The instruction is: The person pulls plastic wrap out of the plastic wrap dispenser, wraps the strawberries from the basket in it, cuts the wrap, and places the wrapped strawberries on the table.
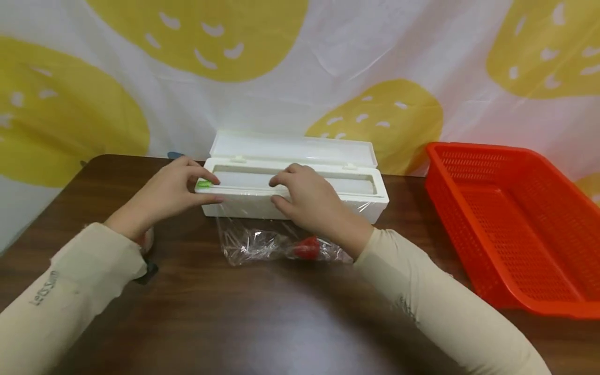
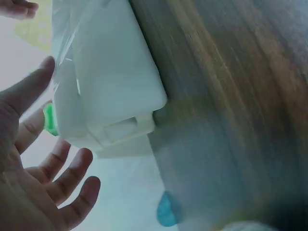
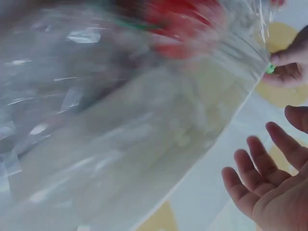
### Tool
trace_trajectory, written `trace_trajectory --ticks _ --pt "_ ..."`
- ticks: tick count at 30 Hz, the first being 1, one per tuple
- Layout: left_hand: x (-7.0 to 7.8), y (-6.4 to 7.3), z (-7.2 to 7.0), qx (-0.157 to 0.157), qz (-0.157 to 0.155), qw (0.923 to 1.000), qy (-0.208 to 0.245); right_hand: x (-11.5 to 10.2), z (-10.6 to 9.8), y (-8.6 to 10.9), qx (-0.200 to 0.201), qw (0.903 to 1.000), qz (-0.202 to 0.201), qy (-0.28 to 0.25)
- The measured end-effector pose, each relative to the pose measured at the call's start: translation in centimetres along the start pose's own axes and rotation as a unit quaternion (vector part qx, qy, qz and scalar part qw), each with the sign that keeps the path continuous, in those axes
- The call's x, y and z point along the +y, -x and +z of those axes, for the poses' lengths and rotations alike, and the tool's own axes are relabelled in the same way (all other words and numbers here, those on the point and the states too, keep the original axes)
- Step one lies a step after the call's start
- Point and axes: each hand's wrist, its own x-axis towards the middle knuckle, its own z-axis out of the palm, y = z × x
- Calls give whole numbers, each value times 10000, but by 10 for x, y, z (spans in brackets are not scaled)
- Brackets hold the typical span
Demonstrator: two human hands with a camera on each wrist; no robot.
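A white cling film dispenser (image 1: 290, 200) stands on the table with its lid (image 1: 295, 147) raised. On its front left edge sits a green slide cutter (image 1: 204, 184). My left hand (image 1: 175, 182) pinches the cutter between thumb and index finger, the other fingers spread. My right hand (image 1: 311, 200) hovers over the dispenser's middle, fingers bent loosely and apart, holding nothing. Clear film (image 1: 255, 247) hangs down the front onto the table. Wrapped in it lies a red thing (image 1: 307, 248) with a thin green part, blurred in the right wrist view.
A red plastic basket (image 1: 497, 234) stands at the right of the brown table (image 1: 262, 323). Behind hangs a white cloth with yellow fruit shapes (image 1: 262, 104). A small dark object (image 1: 147, 273) shows beside the left sleeve.
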Motion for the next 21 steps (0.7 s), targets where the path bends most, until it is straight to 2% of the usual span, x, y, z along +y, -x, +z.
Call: trace_trajectory --ticks 5,8,11,14,17,21 --pt "-1 -10 6 48 136 9999 72 -27 7 -37 -320 9995 53 -12" --pt "1 -13 4 -9 155 9998 103 -45 14 -56 -342 9994 9 -101" --pt "0 -14 0 -109 39 9996 246 -59 26 -69 -231 9997 34 -50" --pt "0 -17 -2 -69 52 9997 245 -64 36 -75 127 9989 -15 453" --pt "2 -20 -2 -37 41 9998 207 -61 38 -76 332 9940 -45 1040" --pt "3 -22 -1 -113 -194 9994 266 -45 35 -68 48 9934 184 1135"
